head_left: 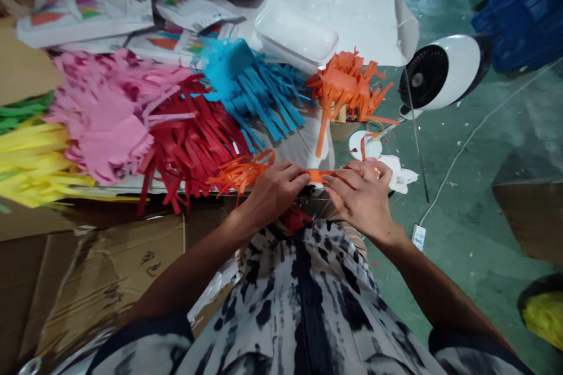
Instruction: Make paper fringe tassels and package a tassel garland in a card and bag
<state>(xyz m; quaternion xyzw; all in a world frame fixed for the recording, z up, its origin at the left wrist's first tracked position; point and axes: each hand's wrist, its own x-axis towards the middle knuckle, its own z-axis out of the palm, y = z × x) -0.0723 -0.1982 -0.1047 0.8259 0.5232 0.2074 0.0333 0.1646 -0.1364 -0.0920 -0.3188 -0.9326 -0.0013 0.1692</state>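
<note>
Both of my hands are at the table's front edge on one orange fringed paper piece [319, 176]. My left hand [278, 186] is closed on its left part, and cut orange strips [241, 174] fan out past that hand. On the other end, my right hand [363, 193] presses with bent fingers. A flat orange band shows between the two hands; what lies beneath the fingers is hidden. Just beyond sits a bundle of orange fringed paper [341, 83], with blue fringed paper [246, 79] and red fringed paper [193, 135] to the left.
Pink [112, 123] and yellow fringed paper [33, 155] lie farther left. Printed packets [88, 14] pile up behind, near a white plastic tray [294, 35]. A black-and-white fan [444, 73] stands right; a cable leads to a power strip [419, 237] on the floor. Cardboard [118, 269] lies lower left.
</note>
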